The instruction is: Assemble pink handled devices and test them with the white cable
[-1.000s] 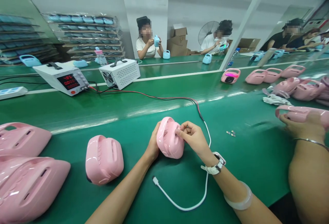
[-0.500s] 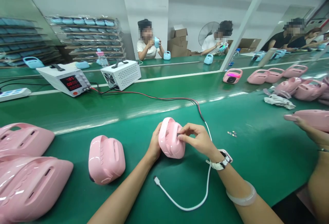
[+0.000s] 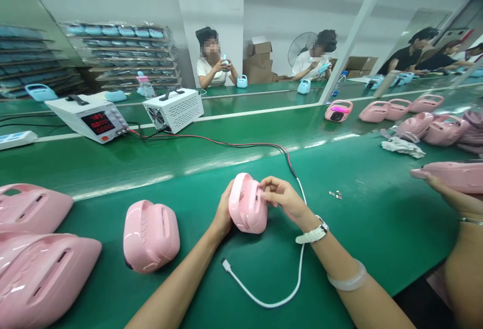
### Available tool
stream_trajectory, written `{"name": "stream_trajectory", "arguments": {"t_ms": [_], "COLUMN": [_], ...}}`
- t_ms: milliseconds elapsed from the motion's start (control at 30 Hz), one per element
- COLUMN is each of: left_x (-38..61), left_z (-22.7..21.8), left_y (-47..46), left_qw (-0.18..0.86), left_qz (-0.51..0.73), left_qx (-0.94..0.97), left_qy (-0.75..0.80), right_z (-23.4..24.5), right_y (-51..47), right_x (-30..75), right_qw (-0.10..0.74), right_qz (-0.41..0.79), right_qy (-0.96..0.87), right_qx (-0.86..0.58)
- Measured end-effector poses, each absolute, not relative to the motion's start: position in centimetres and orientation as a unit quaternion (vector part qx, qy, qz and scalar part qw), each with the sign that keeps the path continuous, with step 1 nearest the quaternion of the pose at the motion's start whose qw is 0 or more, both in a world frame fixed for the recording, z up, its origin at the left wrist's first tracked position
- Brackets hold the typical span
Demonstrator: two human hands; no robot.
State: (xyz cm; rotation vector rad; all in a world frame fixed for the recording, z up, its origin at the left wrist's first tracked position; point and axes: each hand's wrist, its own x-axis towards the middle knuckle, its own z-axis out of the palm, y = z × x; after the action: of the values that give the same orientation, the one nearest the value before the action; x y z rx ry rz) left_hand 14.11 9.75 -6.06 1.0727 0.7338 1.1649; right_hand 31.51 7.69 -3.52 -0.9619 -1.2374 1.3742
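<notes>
From where I stand, the left hand (image 3: 223,214) cups the left side of a pink handled speaker (image 3: 253,218) over the green tabletop (image 3: 362,238), beyond the white cable's (image 3: 262,303) plug. Its carry handle (image 3: 237,199) tilts up and leftward, long axis running away from the person. The right hand's (image 3: 284,200) fingertips meet beside its slot (what they pinch, I cannot tell).

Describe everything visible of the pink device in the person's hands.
The pink device is rounded, glossy and plastic-looking, with a looped handle and, beside it, a recessed strip holding dark openings. The handle lies toward the left hand, which grips that side; the right hand has its fingertips at the strip. It sits over the green table; whether it rests there is unclear.
</notes>
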Motion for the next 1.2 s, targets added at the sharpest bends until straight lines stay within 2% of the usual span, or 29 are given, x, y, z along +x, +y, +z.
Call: {"name": "stream_trajectory", "arguments": {"t_ms": [1200], "left_x": [14.89], "left_z": [-5.27], "left_y": [9.34], "left_qw": [0.579], "left_qz": [0.494], "left_qx": [0.551], "left_qy": [0.343], "right_z": [-2.75], "right_y": [7.52], "right_x": [31.52], "right_qw": [0.494], "right_qz": [0.654], "right_qy": [-0.369], "right_qx": [-0.439]}}
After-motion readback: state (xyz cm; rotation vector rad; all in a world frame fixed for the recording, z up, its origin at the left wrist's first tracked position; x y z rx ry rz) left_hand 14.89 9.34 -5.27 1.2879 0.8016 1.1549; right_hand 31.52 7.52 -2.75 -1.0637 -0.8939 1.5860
